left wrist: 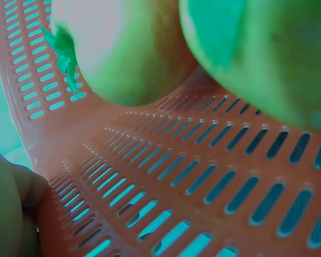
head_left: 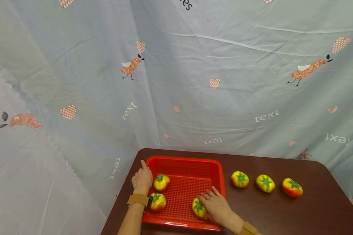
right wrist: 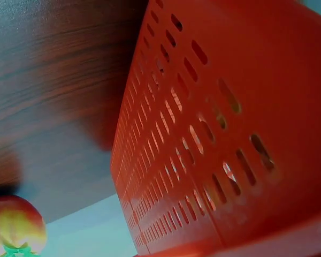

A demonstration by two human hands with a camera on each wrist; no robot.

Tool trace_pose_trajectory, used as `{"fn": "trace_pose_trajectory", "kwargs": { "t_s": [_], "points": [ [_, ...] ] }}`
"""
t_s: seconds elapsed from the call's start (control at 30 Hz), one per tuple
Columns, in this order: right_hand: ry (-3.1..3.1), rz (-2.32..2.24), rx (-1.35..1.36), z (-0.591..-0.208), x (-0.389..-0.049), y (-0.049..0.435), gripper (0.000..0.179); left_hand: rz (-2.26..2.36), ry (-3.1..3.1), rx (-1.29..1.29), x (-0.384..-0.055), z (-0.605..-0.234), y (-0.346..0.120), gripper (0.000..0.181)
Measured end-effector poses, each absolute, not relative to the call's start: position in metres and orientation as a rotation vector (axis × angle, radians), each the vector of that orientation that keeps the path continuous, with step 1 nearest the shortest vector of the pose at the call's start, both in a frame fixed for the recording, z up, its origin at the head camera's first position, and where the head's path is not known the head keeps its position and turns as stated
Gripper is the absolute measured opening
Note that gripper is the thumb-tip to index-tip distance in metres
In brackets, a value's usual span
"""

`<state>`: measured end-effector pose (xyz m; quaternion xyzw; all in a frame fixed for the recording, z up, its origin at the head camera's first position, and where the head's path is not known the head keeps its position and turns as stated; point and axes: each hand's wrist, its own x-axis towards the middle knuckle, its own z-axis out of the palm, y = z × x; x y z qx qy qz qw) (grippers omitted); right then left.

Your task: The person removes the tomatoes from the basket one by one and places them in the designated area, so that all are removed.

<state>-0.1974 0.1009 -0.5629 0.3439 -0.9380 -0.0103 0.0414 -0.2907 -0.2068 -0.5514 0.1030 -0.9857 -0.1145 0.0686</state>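
A red plastic basket [head_left: 180, 223] with slotted walls stands on the dark table. My left hand [head_left: 142, 179] grips its left rim, index finger stretched out along the edge; in the left wrist view a finger [left wrist: 29, 187] touches the basket. Beside that hand, inside the basket, lie two glossy yellow-red tomatoes with green star-shaped tops, one tomato [head_left: 161, 183] farther back and another tomato [head_left: 158, 204] nearer. Over at the basket's front right, my right hand [head_left: 214, 205] holds a third tomato [head_left: 197, 209] low inside, its fingers curled over the fruit. The right wrist view shows mostly the basket wall [right wrist: 289, 107].
Right of the basket, three more tomatoes lie in a row on the brown table [head_left: 267, 215]: a left one [head_left: 239, 179], a middle one [head_left: 265, 183] and a redder one [head_left: 292, 188]. A printed grey-blue curtain [head_left: 188, 98] hangs behind the table and along its left.
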Motion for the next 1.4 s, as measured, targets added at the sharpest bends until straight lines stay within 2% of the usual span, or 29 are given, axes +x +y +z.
{"fn": "trace_pose_trajectory", "kwargs": {
  "t_s": [0.73, 1.4],
  "points": [
    [-2.953, -0.029, 1.067, -0.561, -0.200, 0.098, 0.073, -0.348, -2.953, 0.291, -0.290, -0.551, -0.207, 0.055],
    [-2.837, 0.196, 0.887, -0.515, -0.210, 0.120, 0.072, -0.361, -2.983, 0.311, -0.291, -0.549, -0.207, 0.058]
  ]
}}
